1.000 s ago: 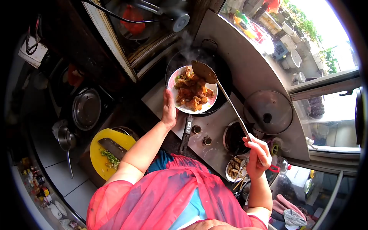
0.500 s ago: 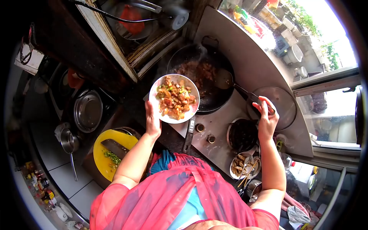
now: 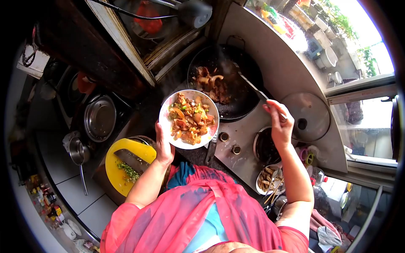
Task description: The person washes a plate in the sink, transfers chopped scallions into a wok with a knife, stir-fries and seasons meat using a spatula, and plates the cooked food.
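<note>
My left hand grips the left edge of a white and pink plate heaped with cooked food and green bits. The plate is held near the front-left rim of a black wok. More brown food lies in the wok's left part, with steam above it. My right hand is closed round the handle of a metal spatula, which reaches down into the wok; its blade is hard to make out there.
A yellow board bears a cleaver and chopped greens at the left. A glass lid leans at the right. A black pot and a bowl of food stand at the front right; a small saucepan is far left.
The plate has moved left and toward me, away from over the wok. The spatula has gone from the plate down into the wok. My right hand has risen from its earlier place.
</note>
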Tool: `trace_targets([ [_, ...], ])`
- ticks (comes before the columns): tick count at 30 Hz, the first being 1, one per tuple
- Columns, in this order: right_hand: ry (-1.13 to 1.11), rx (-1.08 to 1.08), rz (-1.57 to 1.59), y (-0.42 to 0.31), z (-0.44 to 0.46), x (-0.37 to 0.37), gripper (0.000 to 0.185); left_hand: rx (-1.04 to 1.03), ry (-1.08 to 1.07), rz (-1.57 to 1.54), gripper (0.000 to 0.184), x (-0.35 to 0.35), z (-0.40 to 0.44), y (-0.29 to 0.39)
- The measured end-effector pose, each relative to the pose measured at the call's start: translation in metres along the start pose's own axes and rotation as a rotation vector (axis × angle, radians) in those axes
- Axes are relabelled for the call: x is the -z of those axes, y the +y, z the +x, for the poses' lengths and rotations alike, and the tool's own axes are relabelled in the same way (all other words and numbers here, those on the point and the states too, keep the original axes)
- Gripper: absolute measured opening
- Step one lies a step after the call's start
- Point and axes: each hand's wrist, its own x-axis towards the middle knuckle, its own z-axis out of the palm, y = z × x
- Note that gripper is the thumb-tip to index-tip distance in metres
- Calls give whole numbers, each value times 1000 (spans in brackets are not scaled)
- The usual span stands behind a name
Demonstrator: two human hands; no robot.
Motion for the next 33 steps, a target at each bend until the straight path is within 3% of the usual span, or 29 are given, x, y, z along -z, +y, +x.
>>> trace_targets([
  [2, 66, -129, -96, -9, 7, 24, 19, 25, -2, -3, 62, 5, -3, 0],
  [8, 195, -635, 133, 8, 8, 93, 21, 33, 33, 11, 64, 22, -10, 1],
  [11, 192, -620, 330, 85, -31, 60, 26, 37, 63, 18, 64, 31, -11, -2],
  [12, 335, -771, 673, 98, -40, 39, 32, 37, 64, 18, 64, 32, -11, -3],
  [14, 463, -728, 802, 124, -50, -8, 30, 23, 58, 23, 63, 31, -10, -2],
  [19, 473, -701, 1018, 141, -40, -35, 28, -15, 33, 73, 58, 19, -4, 4],
  [22, 487, -668, 983, 125, -35, -28, 29, -19, 65, 84, 48, 8, 7, 3],
  [33, 455, -469, 838, 36, -51, 42, 28, -19, -18, 116, 45, -39, 74, -52],
])
